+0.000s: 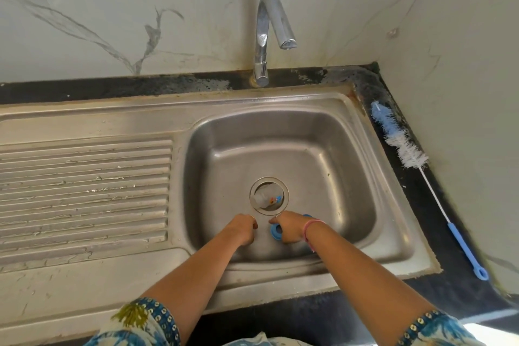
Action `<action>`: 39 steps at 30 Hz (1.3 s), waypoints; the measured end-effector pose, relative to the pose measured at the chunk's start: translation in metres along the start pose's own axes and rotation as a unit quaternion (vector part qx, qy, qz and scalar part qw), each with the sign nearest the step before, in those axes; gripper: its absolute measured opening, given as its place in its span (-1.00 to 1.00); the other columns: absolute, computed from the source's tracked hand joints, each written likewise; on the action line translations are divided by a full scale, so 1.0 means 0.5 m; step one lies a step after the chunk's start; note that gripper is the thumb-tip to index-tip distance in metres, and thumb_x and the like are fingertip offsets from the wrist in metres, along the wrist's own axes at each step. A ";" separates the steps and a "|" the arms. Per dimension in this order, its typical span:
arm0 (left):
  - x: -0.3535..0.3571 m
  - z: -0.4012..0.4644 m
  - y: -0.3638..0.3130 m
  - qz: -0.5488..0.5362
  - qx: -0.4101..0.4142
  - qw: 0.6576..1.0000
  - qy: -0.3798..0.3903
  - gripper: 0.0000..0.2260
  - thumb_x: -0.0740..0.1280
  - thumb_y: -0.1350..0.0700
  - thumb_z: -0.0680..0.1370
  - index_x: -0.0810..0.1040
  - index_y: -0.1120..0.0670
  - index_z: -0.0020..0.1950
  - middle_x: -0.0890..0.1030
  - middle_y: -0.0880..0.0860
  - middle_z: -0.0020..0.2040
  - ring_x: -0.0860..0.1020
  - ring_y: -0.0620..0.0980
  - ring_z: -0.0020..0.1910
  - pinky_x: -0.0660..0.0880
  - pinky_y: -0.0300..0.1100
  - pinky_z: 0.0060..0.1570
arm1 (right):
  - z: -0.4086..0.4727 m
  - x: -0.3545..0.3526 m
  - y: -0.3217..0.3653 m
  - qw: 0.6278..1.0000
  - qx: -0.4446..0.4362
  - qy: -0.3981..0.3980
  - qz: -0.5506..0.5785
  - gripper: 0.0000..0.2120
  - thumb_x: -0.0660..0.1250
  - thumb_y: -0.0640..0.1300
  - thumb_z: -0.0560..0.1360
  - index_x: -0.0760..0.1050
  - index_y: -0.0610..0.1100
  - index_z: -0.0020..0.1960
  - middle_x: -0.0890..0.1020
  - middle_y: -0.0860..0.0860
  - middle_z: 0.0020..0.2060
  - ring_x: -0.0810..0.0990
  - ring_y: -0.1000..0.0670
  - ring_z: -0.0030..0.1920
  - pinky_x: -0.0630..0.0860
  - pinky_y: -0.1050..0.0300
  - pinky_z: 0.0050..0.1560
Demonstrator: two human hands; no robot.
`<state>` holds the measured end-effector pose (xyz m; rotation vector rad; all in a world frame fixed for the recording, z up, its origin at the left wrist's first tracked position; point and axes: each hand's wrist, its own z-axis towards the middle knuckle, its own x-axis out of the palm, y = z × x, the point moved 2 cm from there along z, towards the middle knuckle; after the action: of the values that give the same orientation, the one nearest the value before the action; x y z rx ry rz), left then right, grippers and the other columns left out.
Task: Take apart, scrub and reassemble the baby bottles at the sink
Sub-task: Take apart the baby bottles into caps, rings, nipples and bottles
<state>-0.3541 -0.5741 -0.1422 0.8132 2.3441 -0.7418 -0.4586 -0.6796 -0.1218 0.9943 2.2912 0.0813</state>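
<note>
Head view showed the right hand (289,229) pinching a blue bottle ring (276,231) low in the sink (323,132); the left hand (243,230) was clenched, holding nothing visible; a clear bottle (262,196) lay over the drain, basin open beyond.

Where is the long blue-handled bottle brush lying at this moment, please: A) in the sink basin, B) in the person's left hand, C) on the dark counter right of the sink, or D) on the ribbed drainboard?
C: the bottle brush lies on the dark counter, outside the sink rim.

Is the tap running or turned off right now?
Off, as far as the picture shows. No stream of water falls from the tap spout into the sink, and the basin floor shows no pooled water.
</note>
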 end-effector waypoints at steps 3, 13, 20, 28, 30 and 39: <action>-0.011 -0.015 0.000 -0.017 -0.013 1.000 -0.005 -0.53 0.24 0.28 0.56 0.36 0.05 0.47 0.38 0.10 0.43 0.40 0.04 0.38 0.37 -0.19 0.30 | -0.029 -0.017 0.002 0.998 -0.007 -0.039 0.051 -0.41 0.27 -0.23 0.53 0.22 -0.10 0.53 0.33 -0.09 0.47 0.33 -0.09 0.44 0.28 0.11 0.39; -0.078 -0.108 0.000 -0.188 -0.008 0.972 -0.138 -0.69 0.35 0.19 0.52 0.57 0.08 0.26 0.60 0.05 0.20 0.54 0.02 0.21 0.42 -0.23 0.21 | -0.145 -0.066 0.011 0.917 -0.046 -0.134 0.373 -0.60 0.32 -0.26 0.54 0.43 -0.17 0.38 0.58 -0.08 0.13 0.57 -0.04 0.02 0.52 0.09 0.13; -0.143 -0.245 0.025 -0.376 0.033 0.873 -0.307 -0.81 0.37 0.23 0.50 0.62 0.05 0.09 0.65 -0.02 -0.07 0.57 -0.11 -0.07 0.49 -0.14 0.07 | -0.230 -0.136 -0.002 0.660 -0.123 -0.258 0.695 -0.76 0.29 -0.21 0.58 0.50 -0.22 0.23 0.63 -0.08 -0.01 0.63 0.00 -0.07 0.58 0.17 0.01; -0.193 -0.397 0.136 -0.472 0.034 0.780 -0.408 -0.87 0.34 0.23 0.56 0.62 0.09 0.08 0.64 0.04 -0.04 0.63 -0.06 -0.21 0.50 -0.25 -0.13 | -0.250 -0.165 0.087 0.495 -0.104 -0.308 0.806 -0.94 0.33 -0.18 0.55 0.58 -0.13 -0.05 0.60 0.01 -0.27 0.57 0.11 -0.32 0.51 0.30 -0.29; -0.194 -0.432 0.182 -0.482 0.031 0.763 -0.431 -0.89 0.35 0.19 0.56 0.62 0.04 0.05 0.65 0.00 -0.04 0.65 -0.05 -0.15 0.50 -0.21 -0.07 | -0.243 -0.157 0.150 0.518 -0.104 -0.290 0.798 -0.92 0.31 -0.19 0.56 0.57 -0.13 -0.09 0.60 0.01 -0.28 0.55 0.11 -0.33 0.49 0.29 -0.31; -0.203 -0.578 0.447 -0.495 0.023 0.716 -0.493 -0.86 0.33 0.16 0.56 0.62 -0.06 0.01 0.65 -0.06 -0.07 0.64 -0.22 -0.20 0.45 -0.32 -0.17 | -0.191 -0.098 0.537 0.617 -0.146 -0.231 0.738 -0.95 0.33 -0.19 0.55 0.56 -0.14 -0.07 0.60 0.01 -0.28 0.54 0.10 -0.32 0.46 0.26 -0.30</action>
<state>-0.2241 -0.2773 0.0549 -0.8395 1.5415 -1.2206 -0.3169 -0.5038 0.0589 2.0875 0.4501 0.7288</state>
